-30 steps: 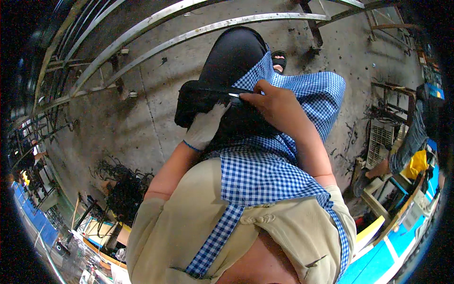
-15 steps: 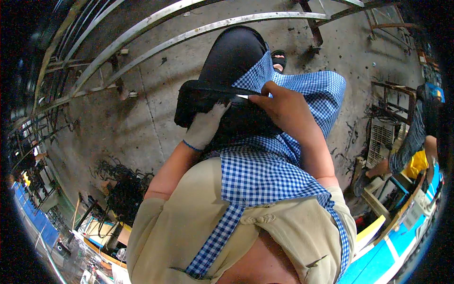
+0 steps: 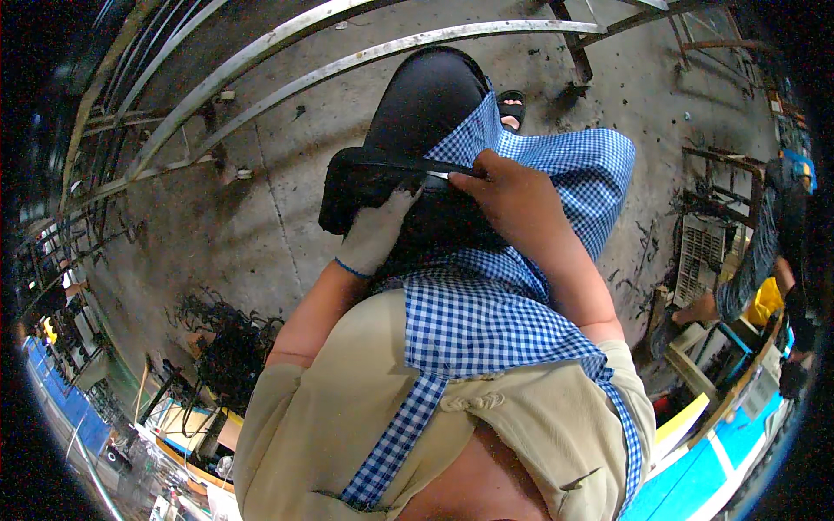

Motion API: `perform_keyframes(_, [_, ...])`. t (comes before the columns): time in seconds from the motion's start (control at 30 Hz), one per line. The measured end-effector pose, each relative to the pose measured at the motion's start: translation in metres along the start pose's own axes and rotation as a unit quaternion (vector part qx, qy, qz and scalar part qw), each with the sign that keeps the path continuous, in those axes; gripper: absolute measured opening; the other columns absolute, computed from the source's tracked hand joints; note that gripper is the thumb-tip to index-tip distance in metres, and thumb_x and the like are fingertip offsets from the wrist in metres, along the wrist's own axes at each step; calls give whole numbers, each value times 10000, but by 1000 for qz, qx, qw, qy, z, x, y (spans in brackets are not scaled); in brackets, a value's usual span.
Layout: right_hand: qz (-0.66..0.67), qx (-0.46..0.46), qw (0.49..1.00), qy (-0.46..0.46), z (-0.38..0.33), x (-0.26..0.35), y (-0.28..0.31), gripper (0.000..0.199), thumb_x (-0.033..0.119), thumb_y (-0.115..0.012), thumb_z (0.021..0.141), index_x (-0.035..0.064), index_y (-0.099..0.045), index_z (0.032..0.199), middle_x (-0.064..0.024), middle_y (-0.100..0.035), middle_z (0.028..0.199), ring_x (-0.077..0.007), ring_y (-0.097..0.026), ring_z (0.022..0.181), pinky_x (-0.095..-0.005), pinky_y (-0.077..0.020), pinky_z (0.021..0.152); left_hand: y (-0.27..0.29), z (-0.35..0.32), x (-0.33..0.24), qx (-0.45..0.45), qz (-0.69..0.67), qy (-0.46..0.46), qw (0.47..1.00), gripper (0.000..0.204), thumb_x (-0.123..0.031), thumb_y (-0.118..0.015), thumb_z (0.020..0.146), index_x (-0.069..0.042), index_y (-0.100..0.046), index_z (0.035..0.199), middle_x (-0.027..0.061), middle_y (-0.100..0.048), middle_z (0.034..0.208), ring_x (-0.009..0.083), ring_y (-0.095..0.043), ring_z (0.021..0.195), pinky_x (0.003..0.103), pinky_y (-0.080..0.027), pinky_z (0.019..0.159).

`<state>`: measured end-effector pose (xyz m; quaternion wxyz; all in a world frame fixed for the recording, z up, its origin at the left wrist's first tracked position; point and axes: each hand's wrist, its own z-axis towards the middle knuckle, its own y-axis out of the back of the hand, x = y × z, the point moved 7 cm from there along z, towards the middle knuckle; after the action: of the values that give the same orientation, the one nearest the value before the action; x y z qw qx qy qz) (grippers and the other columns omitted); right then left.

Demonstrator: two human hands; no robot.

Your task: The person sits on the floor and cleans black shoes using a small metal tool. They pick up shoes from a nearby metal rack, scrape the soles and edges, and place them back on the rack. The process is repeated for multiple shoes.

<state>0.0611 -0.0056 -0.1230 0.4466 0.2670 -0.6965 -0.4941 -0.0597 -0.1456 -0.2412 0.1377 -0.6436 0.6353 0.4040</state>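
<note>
Across my lap lies a black, soft-looking piece (image 3: pixel 349 189) with a thick rolled edge along its far side. My left hand (image 3: pixel 375 236), in a pale glove with dark-stained fingertips, is closed on this piece, its fingers at the edge. My right hand (image 3: pixel 521 198) is bare and pinches a small, thin, pale blade-like tool (image 3: pixel 438 174) against the same edge, just right of my left fingertips. The rest of that tool is hidden in my fist. Under the piece are a blue checked apron (image 3: pixel 486 317) and my black-clad knee (image 3: pixel 426 95).
Long metal rails (image 3: pixel 382 48) curve across the far side above the concrete floor (image 3: pixel 261 217). A heap of black strips (image 3: pixel 226 356) lies at the left. At the right are a slatted crate (image 3: pixel 699 252), another person's leg (image 3: pixel 747 269) and a bright blue surface (image 3: pixel 695 486).
My right hand has shifted slightly left along the black edge, bringing the pale tool closer to my left fingertips. At the far right, the other person's arm has moved.
</note>
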Motion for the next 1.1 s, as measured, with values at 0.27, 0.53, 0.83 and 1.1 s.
perform_keyframes(0.27, [6,4,999,-35,-4,-15,-28,182,185,-599,842,194,-696,996,-43,-575,834,-231,-626,712,-341,-508,565,0,-1,-6,12,3,-25,1000,548,-470,-410,932,-49,-560,1249,212,-572,1230,330,-518,1192,385,-377,998])
perform_keyframes(0.53, [13,6,1000,9,-7,-6,4,215,142,-600,830,191,-695,1017,-50,-599,883,-236,-630,719,-336,-513,589,-1,0,-1,35,25,36,998,598,-516,-404,916,-32,-571,1224,237,-578,1209,352,-527,1173,393,-380,986])
perform_keyframes(0.83, [15,28,999,-17,-1,-3,1,161,195,-594,856,170,-695,978,-63,-606,855,-256,-634,717,-350,-513,603,-1,-4,-12,49,65,23,996,577,-506,-382,930,-49,-564,1231,252,-576,1197,378,-531,1155,406,-387,977])
perform_keyframes(1.1, [19,10,1000,22,-2,-1,-1,207,178,-577,852,180,-693,1024,-68,-603,881,-258,-638,741,-348,-520,630,0,-4,-12,31,4,16,999,557,-475,-378,943,-44,-548,1253,233,-564,1229,367,-513,1183,405,-377,995])
